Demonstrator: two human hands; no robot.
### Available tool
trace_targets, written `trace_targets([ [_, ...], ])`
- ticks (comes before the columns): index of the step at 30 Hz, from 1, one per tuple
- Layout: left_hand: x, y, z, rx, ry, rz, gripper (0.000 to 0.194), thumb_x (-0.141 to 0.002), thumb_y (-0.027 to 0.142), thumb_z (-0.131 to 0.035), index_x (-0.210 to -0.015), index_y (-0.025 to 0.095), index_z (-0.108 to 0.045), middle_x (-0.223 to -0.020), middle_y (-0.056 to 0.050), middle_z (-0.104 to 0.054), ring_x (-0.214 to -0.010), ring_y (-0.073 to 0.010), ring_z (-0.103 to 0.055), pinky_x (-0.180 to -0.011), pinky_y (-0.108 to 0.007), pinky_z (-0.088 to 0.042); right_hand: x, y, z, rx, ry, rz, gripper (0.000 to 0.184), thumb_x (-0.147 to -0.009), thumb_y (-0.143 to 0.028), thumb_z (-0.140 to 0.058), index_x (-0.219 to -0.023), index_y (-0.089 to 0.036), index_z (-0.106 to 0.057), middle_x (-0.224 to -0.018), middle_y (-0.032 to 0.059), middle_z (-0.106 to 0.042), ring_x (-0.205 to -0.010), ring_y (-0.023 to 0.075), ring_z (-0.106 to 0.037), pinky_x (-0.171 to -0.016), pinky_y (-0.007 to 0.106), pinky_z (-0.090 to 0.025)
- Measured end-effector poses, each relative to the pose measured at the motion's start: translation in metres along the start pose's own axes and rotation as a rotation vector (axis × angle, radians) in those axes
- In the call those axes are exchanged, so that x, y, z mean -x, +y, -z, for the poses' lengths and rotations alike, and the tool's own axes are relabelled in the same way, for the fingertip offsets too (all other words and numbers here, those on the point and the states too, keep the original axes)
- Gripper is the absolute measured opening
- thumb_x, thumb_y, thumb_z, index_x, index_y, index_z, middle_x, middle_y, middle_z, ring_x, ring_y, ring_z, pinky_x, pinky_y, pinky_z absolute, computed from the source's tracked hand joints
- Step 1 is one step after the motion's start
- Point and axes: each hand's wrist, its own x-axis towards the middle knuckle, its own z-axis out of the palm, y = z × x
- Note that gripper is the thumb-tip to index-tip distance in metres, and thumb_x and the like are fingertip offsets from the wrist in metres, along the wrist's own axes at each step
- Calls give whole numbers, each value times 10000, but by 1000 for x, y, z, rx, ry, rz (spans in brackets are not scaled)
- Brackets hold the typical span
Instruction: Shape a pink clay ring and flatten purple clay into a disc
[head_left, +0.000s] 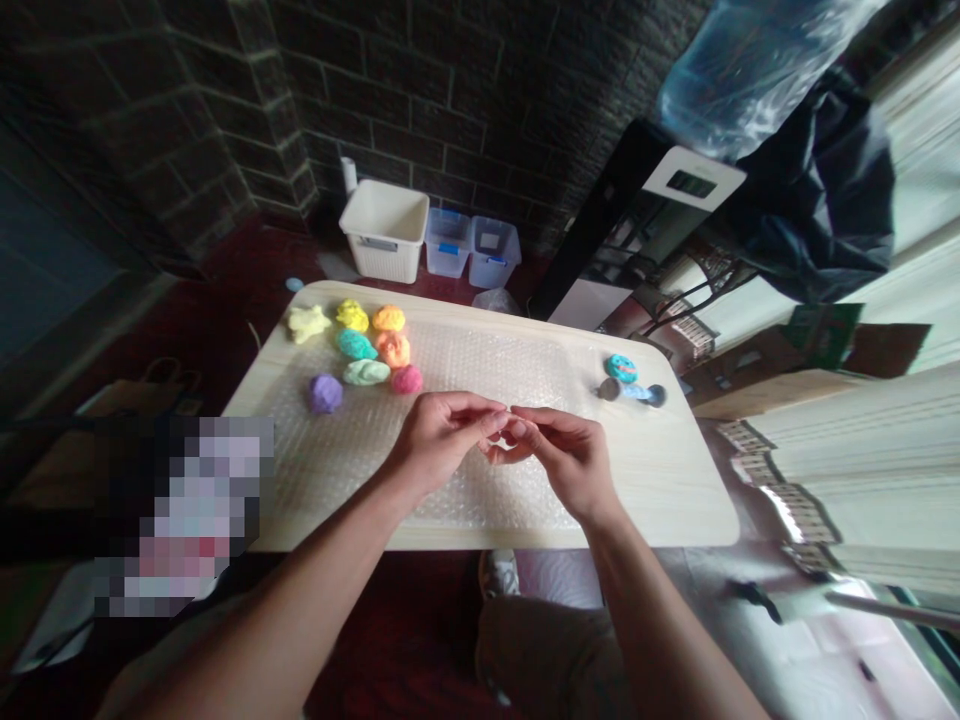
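Note:
My left hand and my right hand meet above the bubble wrap, fingertips pinched together. Whatever sits between the fingers is too small and too covered to name. To the left lie several soft clay lumps: a purple one, a pink one, a pale green one, a teal one, an orange one and yellow ones. On the right side are a round blue clay piece with pink marks and a light blue bar with dark grey ends.
The pale wooden table has rounded corners. Beyond it on the floor stand a white bin and two clear plastic boxes. A tall black-and-white appliance and a cardboard box are to the right. A blurred-out patch covers something at left.

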Motion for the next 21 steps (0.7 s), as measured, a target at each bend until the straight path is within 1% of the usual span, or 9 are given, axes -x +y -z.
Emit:
trace_targets([
  [4, 2, 2, 5, -61, -63, 10, 237, -826, 356, -856, -903, 133, -837, -802, -90, -809, -654, -168, -705, -628, -281, -575, 2, 0, -3, -37, -64, -1, 201, -861, -352, -875, -999, -206, -862, -931, 68, -855, -730, 223, -819, -688, 398, -736],
  [6, 2, 2, 5, -74, -75, 8, 237, -838, 361, -848, -909, 135, -835, -805, -87, -809, -676, -176, -719, -639, -282, -580, 2, 2, -2, -58, -74, 4, 198, -876, -348, -863, -1021, -214, -858, -941, 67, -853, -751, 223, -821, -698, 404, -736],
  [8, 2, 2, 2, -48, -84, 2, 252, -850, 363, -840, -948, 132, -827, -875, -105, -825, -768, -202, -754, -694, -297, -599, 2, 5, 2, -35, -55, 33, 219, -875, -340, -866, -1060, -224, -852, -958, 70, -848, -787, 225, -818, -715, 404, -732],
  [10, 2, 2, -1, 6, -77, 0, 291, -851, 354, -845, -1032, 130, -806, -962, -121, -835, -866, -224, -776, -764, -316, -612, 2, 7, 6, 26, -9, 86, 241, -856, -331, -885, -1075, -236, -851, -989, 76, -840, -835, 226, -809, -741, 395, -723],
  [12, 1, 2, -4, 52, -52, -2, 347, -839, 345, -863, -1105, 142, -774, -993, -115, -837, -900, -227, -783, -796, -324, -617, 1, 7, 10, 62, 43, 124, 245, -843, -328, -897, -1071, -249, -853, -1004, 79, -831, -873, 233, -801, -766, 401, -716],
  [13, 1, 2, -5, 60, -39, -9, 349, -836, 346, -868, -1106, 150, -767, -987, -107, -836, -899, -226, -784, -792, -324, -618, 1, 7, 10, 59, 62, 128, 242, -842, -331, -898, -1067, -252, -853, -998, 78, -829, -876, 238, -800, -769, 412, -717],
  [15, 1, 3, -5, 46, -27, -34, 289, -843, 349, -860, -1045, 159, -777, -968, -96, -835, -888, -223, -784, -777, -319, -620, 2, 5, 10, 29, 73, 120, 230, -852, -338, -888, -1065, -255, -853, -981, 76, -824, -861, 245, -801, -746, 428, -725],
  [18, 2, 3, -3, -3, -23, -64, 201, -851, 334, -846, -946, 161, -810, -942, -92, -833, -866, -218, -779, -758, -308, -619, 3, 2, 6, -7, 33, 128, 168, -885, -335, -856, -1032, -253, -864, -986, 76, -812, -829, 237, -801, -696, 421, -739],
  [21, 2, 2, 1, -28, -47, -68, 170, -846, 312, -848, -931, 166, -826, -923, -90, -837, -845, -215, -780, -743, -301, -620, 5, 1, 4, -4, -6, 131, 137, -900, -328, -841, -1013, -255, -872, -966, 78, -796, -801, 225, -795, -689, 421, -745],
])
